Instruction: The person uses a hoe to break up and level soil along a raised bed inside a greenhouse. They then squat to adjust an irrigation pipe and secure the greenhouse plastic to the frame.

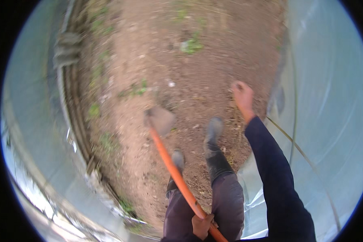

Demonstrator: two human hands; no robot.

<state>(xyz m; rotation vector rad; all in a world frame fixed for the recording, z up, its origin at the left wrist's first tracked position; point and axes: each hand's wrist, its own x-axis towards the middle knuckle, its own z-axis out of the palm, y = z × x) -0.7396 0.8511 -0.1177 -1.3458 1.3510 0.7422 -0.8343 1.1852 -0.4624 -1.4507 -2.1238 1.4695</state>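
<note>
My left hand (201, 226) grips the orange handle (177, 177) of a hoe low in the picture, near my thighs. The handle slants up and left to a flat, soil-coloured blade (161, 121), blurred and held out ahead of my boots. My right hand (243, 95) reaches out over the soil on the right, its fingers loosely curled. Blur hides whether anything is in those fingers. Below both hands are my dark trousers and two muddy rubber boots, the right boot (213, 133) farther forward than the left boot (178, 158).
A bare dirt path (199, 72) runs ahead, with small weeds (193, 45) and straw bits. Translucent plastic sheeting (323, 90) rises close on the right, with a thin strap (299, 148) across it. More sheeting (31, 75) stands left, edged by long rails (74, 103).
</note>
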